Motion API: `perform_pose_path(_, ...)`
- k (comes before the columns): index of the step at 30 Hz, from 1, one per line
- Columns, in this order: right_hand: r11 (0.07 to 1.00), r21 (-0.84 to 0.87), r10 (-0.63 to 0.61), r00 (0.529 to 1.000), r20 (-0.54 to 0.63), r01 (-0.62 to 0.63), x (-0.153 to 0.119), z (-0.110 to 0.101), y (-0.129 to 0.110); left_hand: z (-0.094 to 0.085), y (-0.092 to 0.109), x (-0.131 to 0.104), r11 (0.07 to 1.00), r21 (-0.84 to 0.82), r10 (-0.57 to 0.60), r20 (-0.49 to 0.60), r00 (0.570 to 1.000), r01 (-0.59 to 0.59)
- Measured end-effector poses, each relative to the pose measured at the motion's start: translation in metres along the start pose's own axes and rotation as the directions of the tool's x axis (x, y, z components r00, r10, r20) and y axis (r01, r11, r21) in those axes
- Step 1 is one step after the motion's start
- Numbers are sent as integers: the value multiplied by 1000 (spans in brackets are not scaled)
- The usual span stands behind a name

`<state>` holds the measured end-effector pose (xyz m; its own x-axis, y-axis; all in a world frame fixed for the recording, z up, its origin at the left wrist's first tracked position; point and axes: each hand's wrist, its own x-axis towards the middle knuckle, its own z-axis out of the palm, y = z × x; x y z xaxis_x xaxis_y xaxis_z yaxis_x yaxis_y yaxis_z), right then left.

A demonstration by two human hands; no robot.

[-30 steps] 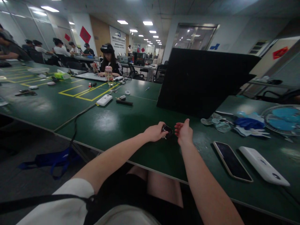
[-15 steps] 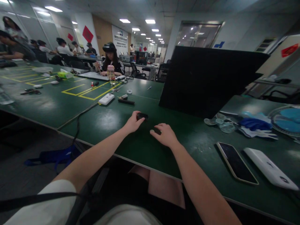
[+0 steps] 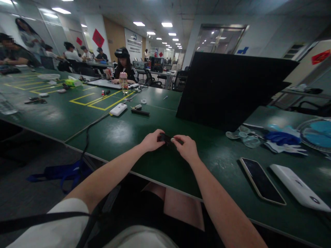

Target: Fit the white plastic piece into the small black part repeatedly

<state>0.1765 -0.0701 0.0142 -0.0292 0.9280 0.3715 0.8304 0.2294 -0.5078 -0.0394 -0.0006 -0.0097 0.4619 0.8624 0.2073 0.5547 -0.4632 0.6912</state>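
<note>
Both of my hands meet over the green table (image 3: 144, 165), close to its front edge. Between them is a small black object (image 3: 166, 138), too dark and blurred to name. My left hand (image 3: 153, 141) grips its left end with thumb and fingers. My right hand (image 3: 186, 146) pinches at its right end, thumb and fingertips pressed together. The fingers cover part of the object. Behind my left hand, a long black bar (image 3: 140, 112) lies on the table, with a white power bank (image 3: 118, 109) to its left.
A large black panel (image 3: 222, 89) stands behind my right hand. On the right lie a phone (image 3: 261, 181), a white device (image 3: 297, 186), blue and white gloves (image 3: 283, 138) and a fan (image 3: 317, 132). Across the table a person sits behind a bottle (image 3: 123, 82).
My left hand has moved right and nearer with the black object. My right hand has closed in on the object's right end; before, it was apart with nothing in it.
</note>
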Motion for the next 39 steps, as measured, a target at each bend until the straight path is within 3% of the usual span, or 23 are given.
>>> perform_pose_path(5,988,17,-154,988,29,154,1,5,-9,5,7,-2,997,12,70,47,996,-71)
perform_pose_path(8,979,-23,-205,979,-16,205,3,11,-8,7,8,-2,994,-2,111,58,992,-111)
perform_pose_path(12,986,-33,-164,983,-76,162,5,9,-3,7,10,-2,992,-15,124,73,990,-123)
perform_pose_path(16,1000,-4,10,985,-170,-10,6,-14,4,4,12,-2,998,-7,68,62,996,-68)
perform_pose_path(21,953,-18,304,952,35,-304,5,-35,24,2,13,-3,1000,-3,25,27,999,-25)
perform_pose_path(23,950,-24,311,942,127,-310,5,-33,29,1,13,-3,1000,-2,22,17,1000,-22)
perform_pose_path(26,971,-94,236,946,222,-221,5,-24,30,2,12,-4,1000,0,23,18,1000,-23)
perform_pose_path(30,965,-161,235,956,176,-208,6,-18,28,3,12,-3,1000,2,17,15,1000,-17)
perform_pose_path(32,958,-96,279,953,121,-269,5,-18,28,3,12,-3,1000,-8,20,17,1000,-20)
perform_pose_path(34,957,72,277,960,51,-280,5,-17,28,4,13,-3,1000,-14,28,23,999,-28)
perform_pose_path(39,826,549,164,986,-24,-124,5,-4,17,4,16,-4,999,14,41,35,999,-42)
